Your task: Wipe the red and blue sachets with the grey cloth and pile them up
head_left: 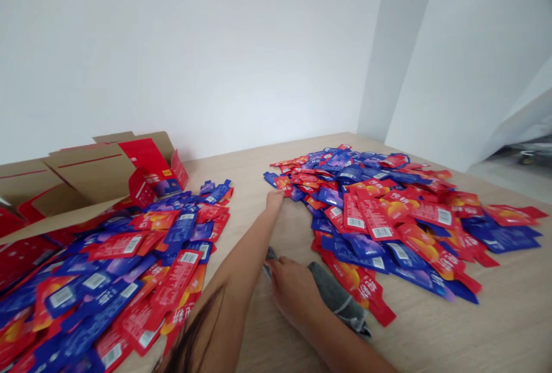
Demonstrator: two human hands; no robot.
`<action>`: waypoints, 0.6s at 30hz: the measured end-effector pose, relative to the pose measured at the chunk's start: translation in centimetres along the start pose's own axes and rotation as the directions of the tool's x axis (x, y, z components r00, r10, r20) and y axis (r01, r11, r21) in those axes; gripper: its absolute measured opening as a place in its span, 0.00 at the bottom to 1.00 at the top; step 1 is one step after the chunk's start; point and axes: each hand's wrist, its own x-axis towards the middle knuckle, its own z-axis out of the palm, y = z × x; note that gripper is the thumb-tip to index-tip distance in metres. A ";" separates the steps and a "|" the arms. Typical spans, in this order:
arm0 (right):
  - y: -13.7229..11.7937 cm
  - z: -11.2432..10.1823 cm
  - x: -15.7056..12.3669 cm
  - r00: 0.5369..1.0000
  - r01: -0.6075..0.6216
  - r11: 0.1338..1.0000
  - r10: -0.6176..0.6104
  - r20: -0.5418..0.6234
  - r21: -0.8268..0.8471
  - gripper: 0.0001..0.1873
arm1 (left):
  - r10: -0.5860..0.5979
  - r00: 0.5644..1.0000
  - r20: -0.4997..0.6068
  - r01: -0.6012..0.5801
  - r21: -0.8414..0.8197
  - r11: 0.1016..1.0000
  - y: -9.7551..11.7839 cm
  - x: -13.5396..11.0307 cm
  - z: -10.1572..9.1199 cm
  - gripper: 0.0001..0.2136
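Well, nearest: person's right hand (295, 289) closed on dark-grey denim cloth (340, 298), cloth lying on pale wood-grain table (241, 160). Off left, loose heap of flat, glossy red, orange and blue packets (107, 246). Hands apart; left hand (275, 199) stretched farther out, fingers at small red-and-orange packet (284, 185), left edge of wider red-and-blue packet heap (388, 206); can't tell whether pinched. Behind left heap, open brown cardboard box with red outside (90, 172). Beyond, plain white wall (215, 45).

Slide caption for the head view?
Left hand at the right-side pile of red and blue pouches; right hand holding a gray cloth.
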 end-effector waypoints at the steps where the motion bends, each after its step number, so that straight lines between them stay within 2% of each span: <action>1: 0.0 0.0 0.0 1.000 0.000 1.000 0.000 -0.002 0.000 0.19 | -0.035 0.999 -0.009 0.035 -0.003 0.999 -0.3 -0.5 -0.8 0.10; 6: 0.2 -0.2 -0.1 0.993 0.045 0.994 -0.034 -0.111 0.099 0.19 | -0.157 0.987 -0.035 0.155 -0.041 0.987 -1.7 -5.5 -6.6 0.04; 11: 0.0 0.1 -0.4 0.975 0.113 0.988 -0.090 -0.205 0.101 0.20 | -0.249 0.968 0.030 0.251 -0.053 0.967 -2.5 -13.1 -11.8 0.13; 14: -0.9 0.7 -0.6 0.977 0.168 0.986 -0.166 -0.134 -0.001 0.19 | -0.286 0.951 0.115 0.294 -0.051 0.955 -3.2 -17.8 -13.6 0.17; 16: -1.4 1.0 -0.6 0.978 0.204 0.975 -0.207 -0.028 -0.089 0.18 | -0.253 0.952 0.171 0.266 -0.059 0.962 -3.7 -20.2 -14.2 0.17; 18: -1.6 1.0 -0.4 0.984 0.179 0.969 -0.176 0.032 -0.173 0.18 | -0.181 0.967 0.179 0.200 -0.092 0.976 -4.2 -21.7 -14.5 0.17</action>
